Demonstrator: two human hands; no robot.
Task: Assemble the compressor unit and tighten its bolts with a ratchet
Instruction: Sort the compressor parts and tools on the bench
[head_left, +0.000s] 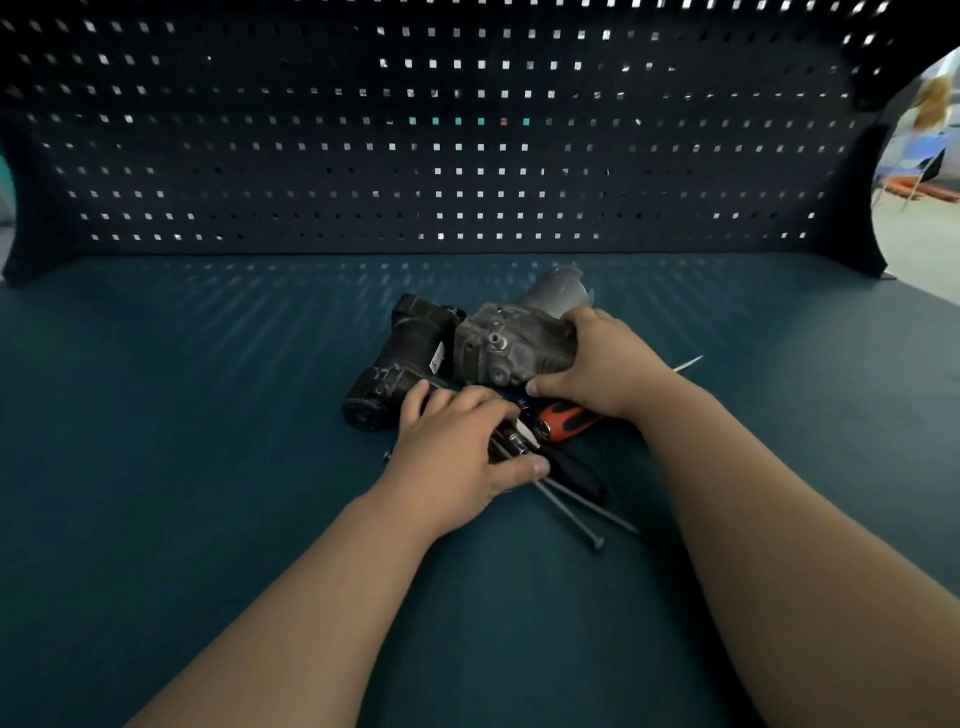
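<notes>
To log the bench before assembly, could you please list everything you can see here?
grey housing: one, grey, mat centre
motor: one, black, left of housing
long bolts: two, grey, in front of housing
tool handle: one, orange-black, in front of housing
black handle: one, black, beside bolts
mat: one, teal, benchtop
pegboard: one, dark, behind
left hand: one, fingers gripping bolts
right hand: one, gripping housing

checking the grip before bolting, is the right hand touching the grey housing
Touching. The head view shows the right hand curled round the grey housing, thumb against its near edge.
</notes>
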